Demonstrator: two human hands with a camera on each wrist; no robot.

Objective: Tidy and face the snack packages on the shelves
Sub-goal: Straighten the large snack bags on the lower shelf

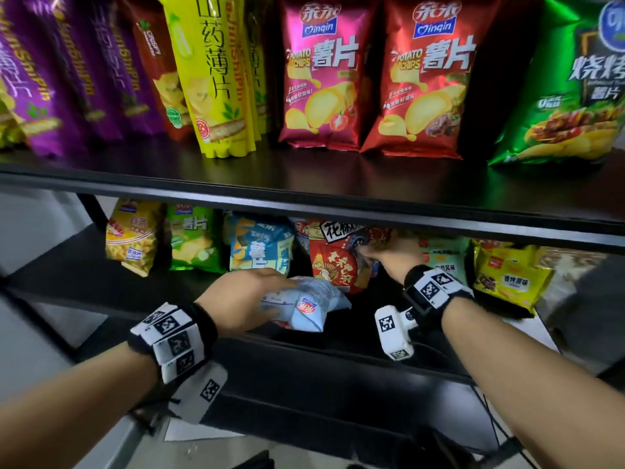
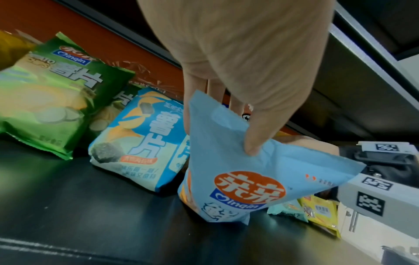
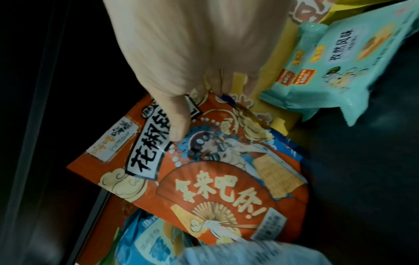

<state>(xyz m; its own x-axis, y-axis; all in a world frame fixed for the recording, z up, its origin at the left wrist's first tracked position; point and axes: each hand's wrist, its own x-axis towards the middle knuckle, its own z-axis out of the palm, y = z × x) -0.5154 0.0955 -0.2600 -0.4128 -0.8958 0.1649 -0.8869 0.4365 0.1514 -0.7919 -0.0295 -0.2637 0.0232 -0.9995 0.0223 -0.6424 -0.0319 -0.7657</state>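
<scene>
Left hand (image 2: 238,53) grip pinches the pale blue bag (image 2: 238,170); right hand (image 3: 181,44) grip clasps the orange-red bag (image 3: 215,179)

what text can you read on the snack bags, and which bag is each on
"Qinqin", "POTATO CHIPS", "薯片": magenta bag and red bag
"山药薄片": yellow bag
"亲亲", "Qinqin": light blue bag gripped by left hand
"花椒": orange bag held by right hand
Smaller print: unreadable

Pale blue packet (image 2: 244,172) with orange logo; orange-red packet (image 3: 204,179) with cream fan print
</scene>
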